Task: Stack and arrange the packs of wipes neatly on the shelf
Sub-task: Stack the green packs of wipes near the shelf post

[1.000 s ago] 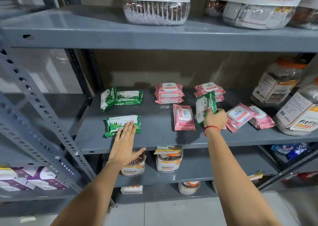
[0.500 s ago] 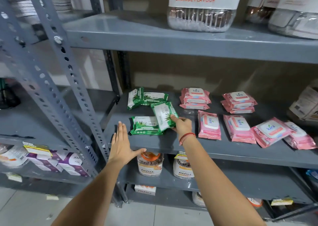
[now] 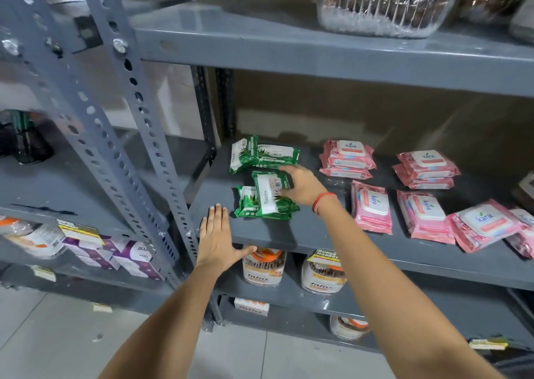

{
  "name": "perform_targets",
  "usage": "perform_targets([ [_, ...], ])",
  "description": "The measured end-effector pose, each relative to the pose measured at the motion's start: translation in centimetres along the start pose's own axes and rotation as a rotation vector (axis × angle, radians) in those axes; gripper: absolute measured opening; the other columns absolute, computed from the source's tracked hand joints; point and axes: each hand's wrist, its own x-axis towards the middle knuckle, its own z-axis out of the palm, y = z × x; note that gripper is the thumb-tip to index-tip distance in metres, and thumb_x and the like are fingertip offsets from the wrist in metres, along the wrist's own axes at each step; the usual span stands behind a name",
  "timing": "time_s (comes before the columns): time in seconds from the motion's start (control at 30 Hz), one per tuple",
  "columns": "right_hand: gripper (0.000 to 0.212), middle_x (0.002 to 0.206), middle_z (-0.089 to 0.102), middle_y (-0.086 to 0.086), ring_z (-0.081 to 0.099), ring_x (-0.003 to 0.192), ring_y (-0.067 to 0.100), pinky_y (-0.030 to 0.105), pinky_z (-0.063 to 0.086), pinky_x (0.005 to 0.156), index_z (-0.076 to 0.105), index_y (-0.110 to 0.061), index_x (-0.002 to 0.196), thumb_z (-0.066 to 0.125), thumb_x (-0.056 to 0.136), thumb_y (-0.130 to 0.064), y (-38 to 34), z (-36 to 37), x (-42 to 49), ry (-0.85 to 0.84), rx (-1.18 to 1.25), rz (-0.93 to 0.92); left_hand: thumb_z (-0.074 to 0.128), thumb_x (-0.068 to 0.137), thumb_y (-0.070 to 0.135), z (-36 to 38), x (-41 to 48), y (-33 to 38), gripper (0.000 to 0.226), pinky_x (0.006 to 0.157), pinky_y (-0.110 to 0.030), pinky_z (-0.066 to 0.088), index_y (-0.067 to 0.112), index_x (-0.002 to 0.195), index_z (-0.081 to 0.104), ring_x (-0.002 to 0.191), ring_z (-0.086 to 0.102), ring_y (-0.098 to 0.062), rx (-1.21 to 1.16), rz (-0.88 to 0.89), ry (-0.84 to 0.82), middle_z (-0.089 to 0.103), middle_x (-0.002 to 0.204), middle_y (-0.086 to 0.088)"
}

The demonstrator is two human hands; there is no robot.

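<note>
On the grey middle shelf (image 3: 306, 235), my right hand (image 3: 303, 186) grips a green wipes pack (image 3: 267, 195) by its right side, and the pack lies crosswise on a second green pack (image 3: 245, 206). Two more green packs (image 3: 264, 154) sit behind them at the back. My left hand (image 3: 216, 234) is open with flat fingers at the shelf's front edge, touching no pack. To the right are two short stacks of pink packs (image 3: 348, 157) (image 3: 426, 169). Several single pink packs (image 3: 372, 206) lie in front of these.
Slotted grey uprights (image 3: 138, 136) stand left of the shelf. The shelf above (image 3: 289, 46) carries a clear jar (image 3: 384, 11). Labelled jars (image 3: 263, 266) stand on the shelf below. Purple boxes (image 3: 127, 257) fill the neighbouring rack at lower left. A jar edge shows at far right.
My right hand carried the green pack from among the pink packs leftward and laid it on the front green pack. My left hand slid off that pack back to the shelf edge.
</note>
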Motion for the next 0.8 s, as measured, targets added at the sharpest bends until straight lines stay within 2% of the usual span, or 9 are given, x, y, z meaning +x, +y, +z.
perform_targets([
  [0.07, 0.076, 0.152, 0.035, 0.008, 0.031, 0.14, 0.024, 0.035, 0.024, 0.115, 0.035, -0.019, 0.145, 0.074, 0.08, -0.019, -0.5, -1.7, 1.0, -0.236, -0.08, -0.16, 0.044, 0.068, 0.084, 0.0, 0.0, 0.0, 0.125, 0.117, -0.042, -0.004, 0.001, 0.146, -0.008, 0.145, -0.01, -0.027, -0.009, 0.002, 0.009, -0.008, 0.158, -0.016],
  [0.13, 0.082, 0.153, 0.033, 0.003, 0.031, 0.14, 0.022, 0.036, 0.024, 0.114, 0.035, -0.023, 0.145, 0.078, 0.075, -0.019, -1.0, -2.5, 2.0, -0.431, -0.166, -0.184, 0.042, 0.068, 0.085, 0.0, -0.1, 0.1, 0.124, 0.117, -0.041, -0.005, 0.002, 0.146, -0.007, 0.145, -0.009, -0.027, -0.009, 0.003, 0.014, -0.007, 0.158, -0.016],
  [0.2, 0.083, 0.155, 0.029, 0.003, 0.032, 0.14, 0.023, 0.036, 0.026, 0.113, 0.035, -0.024, 0.145, 0.078, 0.074, -0.016, -1.4, -2.3, 2.6, -0.549, -0.258, -0.188, 0.04, 0.068, 0.085, -0.1, -0.1, 0.1, 0.124, 0.116, -0.041, -0.005, 0.002, 0.146, -0.007, 0.145, -0.009, -0.027, -0.01, 0.003, 0.016, -0.007, 0.158, -0.016],
  [0.27, 0.083, 0.156, 0.026, 0.003, 0.032, 0.139, 0.024, 0.036, 0.027, 0.113, 0.035, -0.024, 0.145, 0.078, 0.074, -0.014, -1.5, -1.6, 2.9, -0.599, -0.27, -0.181, 0.038, 0.068, 0.086, -0.1, -0.1, 0.1, 0.123, 0.116, -0.041, -0.006, 0.002, 0.147, -0.006, 0.145, -0.008, -0.027, -0.015, 0.003, 0.015, -0.006, 0.158, -0.016],
  [0.37, 0.082, 0.152, 0.034, 0.003, 0.032, 0.139, 0.026, 0.042, 0.027, 0.115, 0.036, -0.025, 0.145, 0.079, 0.075, -0.023, -1.6, -0.6, 3.0, -0.531, -0.269, -0.177, 0.035, 0.068, 0.087, -0.1, 0.0, 0.0, 0.123, 0.116, -0.04, -0.006, 0.001, 0.147, -0.006, 0.145, -0.008, -0.027, -0.021, 0.006, 0.015, -0.006, 0.158, -0.017],
  [0.5, 0.084, 0.147, 0.038, 0.012, 0.029, 0.135, 0.033, 0.044, 0.025, 0.113, 0.033, -0.024, 0.146, 0.069, 0.076, -0.054, -2.6, 0.9, 2.9, -0.373, -0.448, -0.13, 0.033, 0.067, 0.087, 0.0, 0.0, -0.1, 0.123, 0.116, -0.041, -0.005, 0.002, 0.147, -0.003, 0.146, -0.006, -0.027, -0.025, 0.013, 0.023, -0.003, 0.158, -0.017],
  [0.67, 0.083, 0.145, 0.032, 0.019, 0.028, 0.134, 0.037, 0.045, 0.036, 0.103, 0.043, -0.017, 0.139, 0.042, 0.08, -0.074, -5.0, 3.9, 1.7, -0.128, -0.5, 0.145, 0.024, 0.064, 0.089, 0.2, 0.2, -0.2, 0.124, 0.117, -0.042, -0.003, 0.003, 0.147, -0.004, 0.146, -0.006, -0.026, -0.013, 0.009, 0.018, -0.004, 0.159, -0.015],
  [0.73, 0.089, 0.147, 0.03, 0.019, 0.029, 0.134, 0.036, 0.045, 0.036, 0.103, 0.041, -0.016, 0.14, 0.034, 0.079, -0.079, -5.5, 3.8, 1.6, -0.126, -0.514, 0.183, 0.021, 0.062, 0.09, 0.3, 0.2, -0.3, 0.124, 0.118, -0.042, -0.002, 0.003, 0.147, -0.005, 0.146, -0.006, -0.026, -0.024, 0.012, 0.02, -0.004, 0.158, -0.015],
  [0.8, 0.096, 0.153, 0.021, 0.018, 0.021, 0.139, 0.039, 0.05, 0.029, 0.108, 0.032, -0.018, 0.146, 0.039, 0.074, -0.082, -4.9, 2.3, 1.9, -0.22, -0.411, 0.197, 0.017, 0.061, 0.091, 0.3, 0.1, -0.3, 0.126, 0.117, -0.042, -0.004, 0.003, 0.147, -0.005, 0.146, -0.007, -0.026, -0.024, 0.018, 0.024, -0.004, 0.158, -0.015],
])
